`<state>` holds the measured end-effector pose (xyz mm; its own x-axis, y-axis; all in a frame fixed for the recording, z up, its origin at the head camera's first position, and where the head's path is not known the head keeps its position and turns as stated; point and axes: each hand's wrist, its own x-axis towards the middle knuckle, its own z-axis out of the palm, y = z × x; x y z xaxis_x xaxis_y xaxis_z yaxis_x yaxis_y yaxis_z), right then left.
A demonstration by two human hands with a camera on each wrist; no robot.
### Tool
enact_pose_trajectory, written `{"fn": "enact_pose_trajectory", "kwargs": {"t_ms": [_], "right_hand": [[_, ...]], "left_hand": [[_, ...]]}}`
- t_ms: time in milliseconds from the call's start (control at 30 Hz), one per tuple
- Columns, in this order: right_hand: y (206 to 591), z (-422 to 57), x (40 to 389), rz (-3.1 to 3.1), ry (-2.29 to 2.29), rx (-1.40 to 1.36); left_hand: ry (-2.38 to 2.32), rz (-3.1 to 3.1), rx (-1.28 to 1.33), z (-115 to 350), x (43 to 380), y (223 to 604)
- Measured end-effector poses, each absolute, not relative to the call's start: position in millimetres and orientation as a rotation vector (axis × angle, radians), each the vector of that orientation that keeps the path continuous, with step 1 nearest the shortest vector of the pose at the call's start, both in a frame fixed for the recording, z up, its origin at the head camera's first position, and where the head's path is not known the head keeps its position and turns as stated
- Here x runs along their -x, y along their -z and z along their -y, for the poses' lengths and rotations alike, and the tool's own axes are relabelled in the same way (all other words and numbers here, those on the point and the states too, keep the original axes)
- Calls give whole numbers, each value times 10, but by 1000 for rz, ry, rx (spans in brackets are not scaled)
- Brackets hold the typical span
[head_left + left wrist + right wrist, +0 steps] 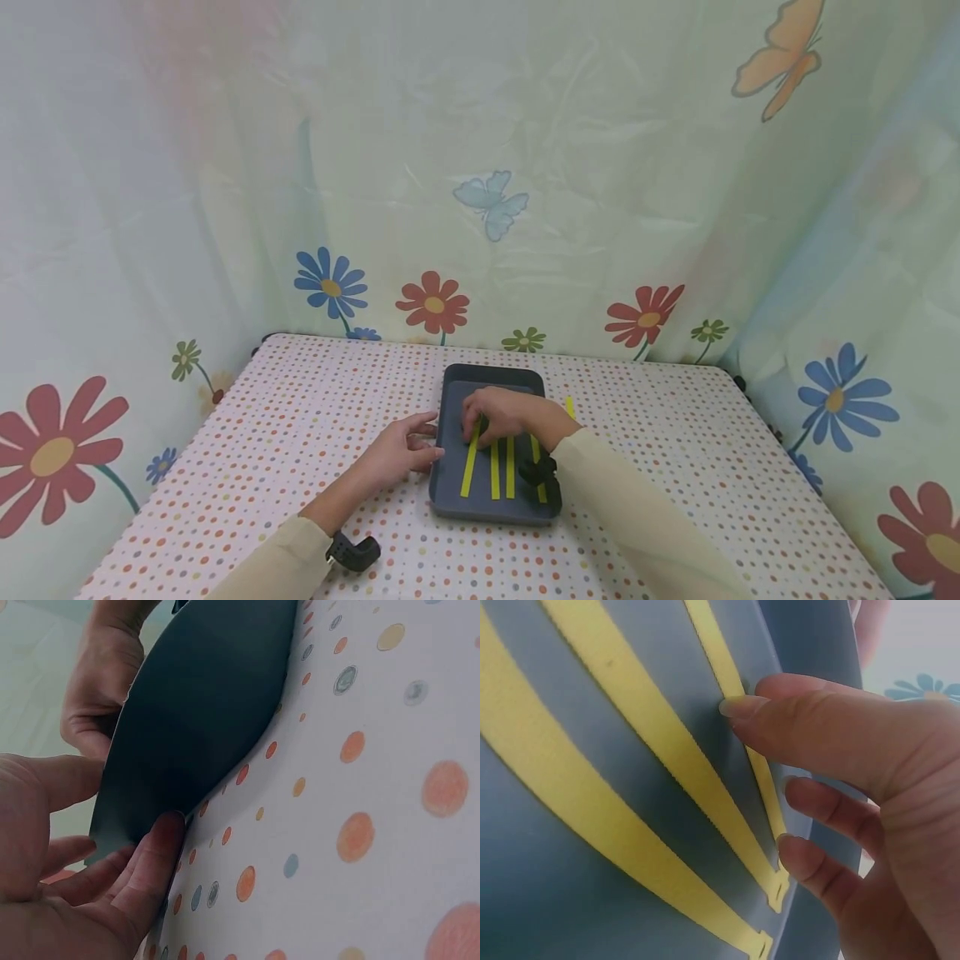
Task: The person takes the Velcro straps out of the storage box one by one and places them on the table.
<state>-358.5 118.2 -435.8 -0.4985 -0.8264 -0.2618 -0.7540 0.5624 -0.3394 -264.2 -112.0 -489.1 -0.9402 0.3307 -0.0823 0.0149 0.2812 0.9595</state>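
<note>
Wearing pale sleeves [277,567], your forearms extend over the near part of the table, a black wrist device [354,552] strapped beneath your left wrist and a second black band [537,471] at your right. Your left hand [401,452] sits at the left side of the dark grey tray [495,517], its fingers loosely spread; in the left wrist view your thumb and fingertips meet the tray's outer wall. The tray lies flat, its longer sides running away from you.

Inside it you have the leftmost yellow strip [467,475] slanting up from near the front of the floor. Your right hand [510,412] pinches this strip between thumb and forefinger, with the other fingers bent close by, as the right wrist view shows. To its right lie the second strip [495,479], the third strip [511,475] and the fourth strip [541,487], spaced apart, each running lengthwise and partly covered by your hand or wrist. Past your right wrist, outside the tray, the end of another yellow strip [570,407] shows on the dotted tablecloth [675,450]. Behind the table hangs a pale curtain [600,125] printed with flowers, a blue butterfly [492,204] and an orange butterfly [783,62].
</note>
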Motion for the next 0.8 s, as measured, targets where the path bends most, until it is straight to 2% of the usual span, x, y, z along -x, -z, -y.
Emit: {"fn": "enact_pose_trajectory", "kwargs": {"t_ms": [800], "right_hand": [[4275,-1028,3522,-2405,2,1314]], "left_hand": [[-1727,-2242,-339,1127,2654,4892]]}}
